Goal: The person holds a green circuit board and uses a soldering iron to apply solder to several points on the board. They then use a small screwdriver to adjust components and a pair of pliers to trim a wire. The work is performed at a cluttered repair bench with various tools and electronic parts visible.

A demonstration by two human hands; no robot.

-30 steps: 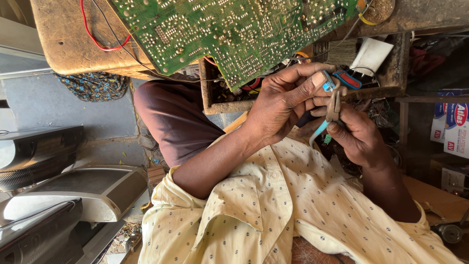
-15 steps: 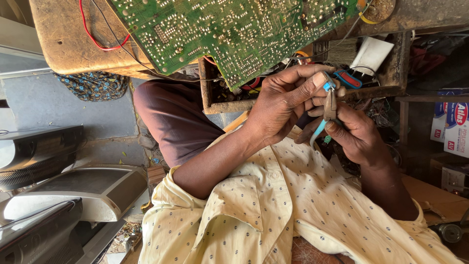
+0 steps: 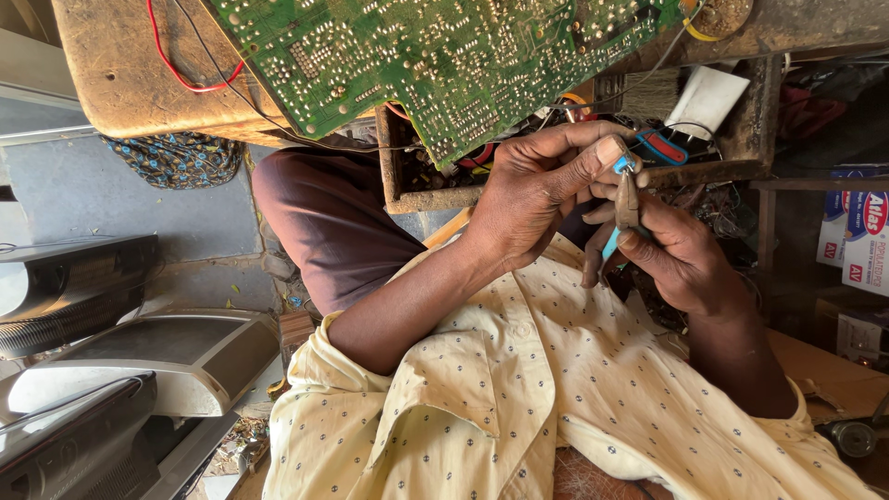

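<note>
Pliers [image 3: 626, 206] sit clenched in my right hand [image 3: 681, 264]; my left hand [image 3: 542, 190] pinches a small blue piece [image 3: 626, 165] at their tip, below the green circuit board [image 3: 444, 56]. Work looks unfinished.

White-blue-red cartons [image 3: 863, 243] stacked at right edge.

From my hands [image 3: 593, 204], the circuit board [image 3: 444, 56] lies at eleven o'clock on the wooden bench [image 3: 120, 74]. A wooden tray [image 3: 417, 185] sits under the board's edge at nine o'clock. Boxes [image 3: 857, 241] stand at three; device casings [image 3: 111, 370] lie at eight.
</note>
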